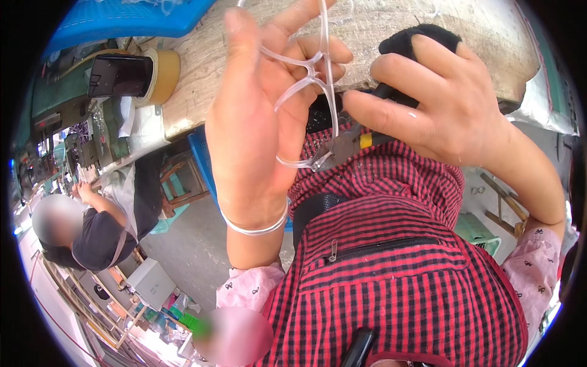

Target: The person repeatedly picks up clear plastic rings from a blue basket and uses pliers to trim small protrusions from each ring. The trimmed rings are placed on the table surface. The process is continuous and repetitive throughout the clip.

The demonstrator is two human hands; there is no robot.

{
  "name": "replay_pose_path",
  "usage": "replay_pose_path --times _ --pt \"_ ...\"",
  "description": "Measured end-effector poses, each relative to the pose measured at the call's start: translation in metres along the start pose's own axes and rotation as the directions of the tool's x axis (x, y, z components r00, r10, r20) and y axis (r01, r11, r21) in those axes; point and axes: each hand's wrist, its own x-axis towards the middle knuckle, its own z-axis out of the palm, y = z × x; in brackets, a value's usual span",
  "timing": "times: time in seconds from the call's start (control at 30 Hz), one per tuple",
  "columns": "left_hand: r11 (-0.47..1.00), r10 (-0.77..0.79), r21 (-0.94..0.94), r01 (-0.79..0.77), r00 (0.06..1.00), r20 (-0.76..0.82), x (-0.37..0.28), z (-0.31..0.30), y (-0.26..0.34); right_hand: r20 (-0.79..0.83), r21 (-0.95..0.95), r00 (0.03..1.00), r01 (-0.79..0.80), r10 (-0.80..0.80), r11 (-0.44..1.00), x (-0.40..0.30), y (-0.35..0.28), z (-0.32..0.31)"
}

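My left hand (257, 101), palm turned up, holds a clear plastic frame (314, 75) shaped like the front of a pair of glasses. Its bridge crosses in front of my fingers, and its upper part runs out of the picture. In my right hand (445, 101) is a pair of nippers (346, 143) with dark handles and a yellow band. Black padding (422, 39) covers the handle end. The nippers' jaws meet the lower end of the frame; whether they are fully closed on the plastic is hard to tell. Both hands are over the wooden bench's front edge and my checked apron (390, 275).
On the wooden bench (197, 87) stand a blue plastic basket (133, 20) with clear pieces, a tape roll (167, 75) and a black container (120, 75). A co-worker (105, 238) is at the left. A green crate (477, 234) lies low at right.
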Motion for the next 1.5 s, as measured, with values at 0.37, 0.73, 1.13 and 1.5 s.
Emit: replay_pose_path --times 0.37,0.73,1.13,1.5 --pt "0.816 0.489 0.344 -0.464 0.872 0.016 -0.002 0.015 0.008 0.330 0.770 0.669 -0.599 0.666 0.219 -0.029 -0.058 0.012" --pt "0.680 0.598 0.480 -0.554 0.798 0.073 -0.002 0.022 0.002 0.076 0.146 0.835 -0.550 0.545 0.822 -0.015 -0.060 0.004" --pt "0.489 0.793 0.506 -0.710 0.604 0.082 -0.008 0.007 0.003 0.623 0.770 0.592 -0.351 0.511 -0.532 -0.028 -0.061 0.018" --pt "0.507 0.661 0.847 -0.158 0.703 -0.265 -0.093 -0.042 0.045 0.365 0.720 0.640 -0.654 0.676 0.231 -0.034 -0.058 0.014"
